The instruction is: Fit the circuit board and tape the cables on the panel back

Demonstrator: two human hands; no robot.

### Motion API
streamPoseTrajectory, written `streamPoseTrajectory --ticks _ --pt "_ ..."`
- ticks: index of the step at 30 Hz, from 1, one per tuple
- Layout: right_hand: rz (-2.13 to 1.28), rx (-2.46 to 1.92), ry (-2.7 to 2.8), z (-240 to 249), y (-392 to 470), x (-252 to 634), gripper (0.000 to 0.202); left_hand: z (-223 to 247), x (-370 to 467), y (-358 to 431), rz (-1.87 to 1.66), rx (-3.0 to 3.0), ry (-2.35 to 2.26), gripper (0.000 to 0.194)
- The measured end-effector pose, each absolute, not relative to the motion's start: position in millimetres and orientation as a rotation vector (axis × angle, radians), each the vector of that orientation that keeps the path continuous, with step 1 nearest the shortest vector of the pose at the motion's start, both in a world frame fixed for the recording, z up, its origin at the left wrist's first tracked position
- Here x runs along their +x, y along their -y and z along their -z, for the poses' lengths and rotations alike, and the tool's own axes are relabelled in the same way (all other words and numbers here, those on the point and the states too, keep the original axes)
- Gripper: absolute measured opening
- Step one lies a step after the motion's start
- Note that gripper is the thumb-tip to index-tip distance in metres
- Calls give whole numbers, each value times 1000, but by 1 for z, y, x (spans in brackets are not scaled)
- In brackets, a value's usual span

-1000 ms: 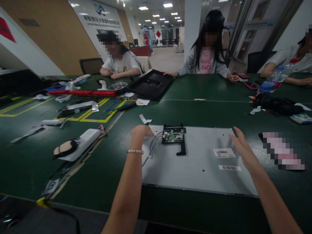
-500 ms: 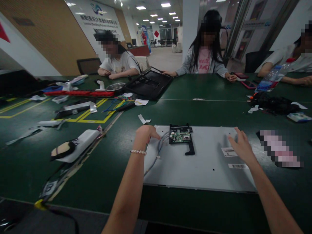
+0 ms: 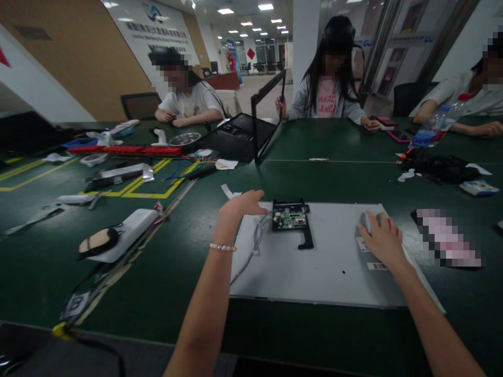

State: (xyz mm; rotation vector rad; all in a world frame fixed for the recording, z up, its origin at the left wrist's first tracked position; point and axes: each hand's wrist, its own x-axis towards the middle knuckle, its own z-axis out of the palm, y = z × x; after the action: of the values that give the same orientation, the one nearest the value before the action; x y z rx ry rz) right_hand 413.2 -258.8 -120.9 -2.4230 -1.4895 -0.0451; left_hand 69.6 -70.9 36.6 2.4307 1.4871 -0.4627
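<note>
A flat light-grey display panel point(image 3: 314, 277) lies face-down or back-up on the green table in front of me. Near its far edge sits a green circuit board point(image 3: 291, 219) in a black plastic bracket point(image 3: 306, 242). A bundle of grey-blue cables point(image 3: 257, 238) runs from the board toward the panel's left side. My left hand point(image 3: 245, 203), with a beaded bracelet at the wrist, is open over the far left corner, fingertips close to the cables. Open and spread, my right hand point(image 3: 383, 238) hovers over or rests on the right side, partly covering two white labels point(image 3: 377, 266).
Across the table, a person's hand holds a black frame point(image 3: 254, 128) upright above a black housing point(image 3: 231, 137). A white device point(image 3: 121, 241) lies to the left. Right of the panel is a blurred pink item point(image 3: 448, 238); beyond stands a tilted water bottle point(image 3: 430, 128).
My right hand has moved inward over the panel's right side. My left fingers have stretched out toward the right. Across the table, a person has raised the black frame off the housing.
</note>
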Motion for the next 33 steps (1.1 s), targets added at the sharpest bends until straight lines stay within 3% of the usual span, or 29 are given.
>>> streamPoseTrajectory --ticks 4,7,24,33 --pt "109 -2407 1526 123 261 410 60 -22 83 72 398 2489 -1131 104" --pt "103 -2387 1516 121 262 408 58 -14 90 74 433 2467 -1059 112" --pt "59 -2355 1504 120 261 409 57 -8 122 108 395 2515 -938 106" --pt "122 -2439 1528 117 261 408 55 14 115 136 102 2473 -785 98"
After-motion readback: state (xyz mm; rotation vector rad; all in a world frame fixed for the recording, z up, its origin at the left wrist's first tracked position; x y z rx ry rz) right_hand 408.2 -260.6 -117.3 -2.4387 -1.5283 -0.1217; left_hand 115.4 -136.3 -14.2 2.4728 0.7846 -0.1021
